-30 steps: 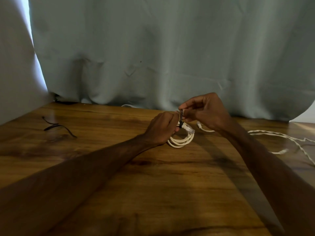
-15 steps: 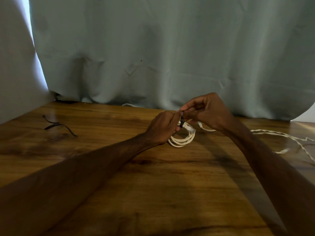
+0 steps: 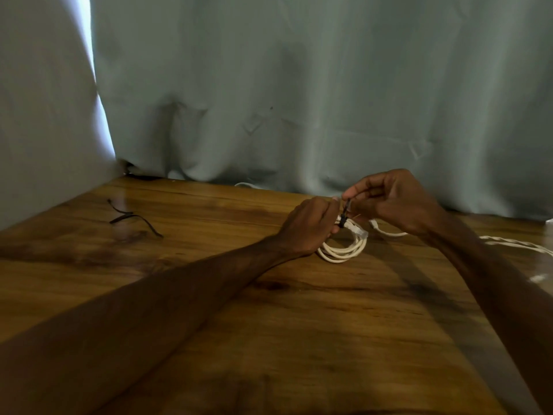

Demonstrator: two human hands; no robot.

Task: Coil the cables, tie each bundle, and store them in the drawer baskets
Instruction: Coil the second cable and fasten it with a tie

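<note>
Gripping, with the left hand, the far-left side of a small coil of white cable, fingers curled round the loops; pinching, between thumb and forefinger of the right hand, the upper end of a thin black tie strap, held nearly upright and wrapped round the coil at its lower end; hands close together, almost touching over the strap; coil resting on the brown wooden table, toward the far edge and a little right of the middle, partly hidden behind the left hand; clear plug of the coil sticking out to the right. Just beside, under the right wrist, a loose white cable end; near the right edge, a twisted white cable, partly covered by the right forearm; near the far left corner, well apart, two spare black straps; behind the far edge, a hanging grey-green curtain.
</note>
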